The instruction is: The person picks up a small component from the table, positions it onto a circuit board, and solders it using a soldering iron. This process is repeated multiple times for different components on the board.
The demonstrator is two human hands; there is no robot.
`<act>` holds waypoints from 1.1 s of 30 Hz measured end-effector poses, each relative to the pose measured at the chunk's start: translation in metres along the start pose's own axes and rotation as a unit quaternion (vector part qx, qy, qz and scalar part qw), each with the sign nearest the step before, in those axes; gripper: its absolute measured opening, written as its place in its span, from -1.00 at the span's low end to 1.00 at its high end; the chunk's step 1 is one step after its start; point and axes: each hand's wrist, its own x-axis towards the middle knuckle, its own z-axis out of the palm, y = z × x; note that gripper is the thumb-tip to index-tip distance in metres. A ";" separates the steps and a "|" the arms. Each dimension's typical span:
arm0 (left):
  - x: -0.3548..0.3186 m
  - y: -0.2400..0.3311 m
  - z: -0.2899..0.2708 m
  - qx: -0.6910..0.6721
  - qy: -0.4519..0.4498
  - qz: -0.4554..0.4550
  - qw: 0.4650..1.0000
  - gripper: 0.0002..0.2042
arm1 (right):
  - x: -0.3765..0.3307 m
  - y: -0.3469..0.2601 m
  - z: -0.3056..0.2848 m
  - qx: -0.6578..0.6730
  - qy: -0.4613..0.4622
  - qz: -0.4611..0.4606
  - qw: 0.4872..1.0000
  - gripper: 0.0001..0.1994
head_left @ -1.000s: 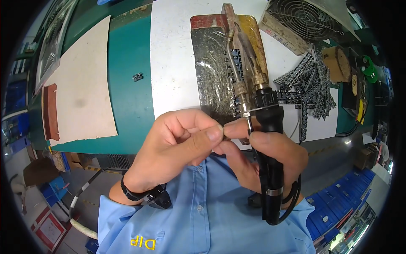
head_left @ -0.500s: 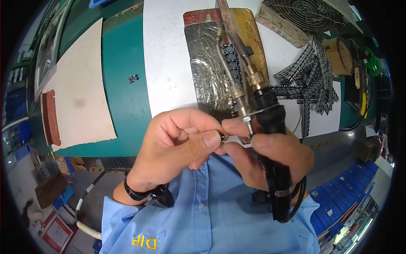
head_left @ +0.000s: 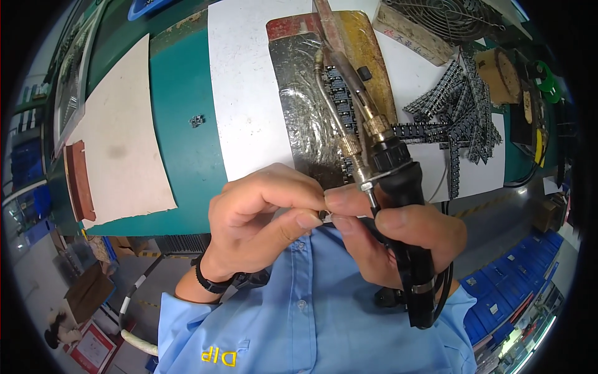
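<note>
My right hand (head_left: 408, 234) is wrapped round the black handle of a soldering iron (head_left: 405, 177) with a solder-feed tube (head_left: 330, 100) alongside, its metal tip end pointing away from me. The thumb and forefinger of my left hand (head_left: 265, 218) are pinched together at chest height. They meet the right fingertips over something tiny, mostly hidden, with a thin light-coloured bit showing. Beyond my hands lies a worn board (head_left: 305, 112) with a shiny, scuffed dark surface. A strip of small dark circuit boards (head_left: 338, 93) lies on it, partly behind the iron.
Right of the board is a pile of circuit-board strips (head_left: 464, 118), with a fan (head_left: 445, 22) behind and a brown roll (head_left: 498, 75) beside it. A small cluster of parts (head_left: 197, 120) sits on the green mat (head_left: 187, 156). Cardboard (head_left: 124, 137) lies farther left.
Both hands stay together, fingertips still meeting. My left thumb has shifted slightly down and its fingers have straightened a little; the iron has tilted slightly. The whole view has shifted a little.
</note>
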 end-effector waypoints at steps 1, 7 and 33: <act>0.000 0.000 0.000 0.006 -0.001 0.002 1.000 -0.88 | 0.001 0.000 0.000 0.000 -0.001 0.000 1.000 -0.68; -0.002 0.001 -0.003 -0.020 -0.020 -0.013 1.000 -0.90 | -0.001 -0.004 -0.005 0.000 -0.004 0.006 1.000 -0.68; -0.001 0.006 -0.017 0.078 -0.099 -0.033 0.991 -0.92 | -0.010 -0.009 -0.003 0.008 -0.040 0.036 0.999 -0.68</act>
